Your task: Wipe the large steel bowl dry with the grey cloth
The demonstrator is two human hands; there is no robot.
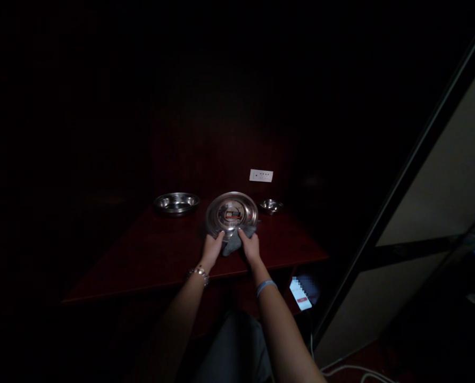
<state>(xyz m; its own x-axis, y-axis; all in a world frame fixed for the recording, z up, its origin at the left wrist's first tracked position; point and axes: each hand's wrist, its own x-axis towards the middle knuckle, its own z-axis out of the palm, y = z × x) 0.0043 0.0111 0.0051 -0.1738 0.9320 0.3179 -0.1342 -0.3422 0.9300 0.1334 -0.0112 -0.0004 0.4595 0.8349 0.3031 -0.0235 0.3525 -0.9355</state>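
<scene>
A round steel plate (217, 213) with a dark and red label on its middle is tilted up above the table. My left hand (213, 249) grips its near left rim, thumb on top. At the near right rim is my right hand (250, 246), closed on a grey cloth (232, 243) pressed against the plate. The cloth hangs down below the rim. The fingers under the plate are hidden.
The dark red table (169, 252) carries a wide steel bowl (176, 204) at left and a small steel bowl (271, 206) at right. A socket panel (261, 175) is on the wall behind. A lit phone (300, 295) and a cable (352, 367) are low at right.
</scene>
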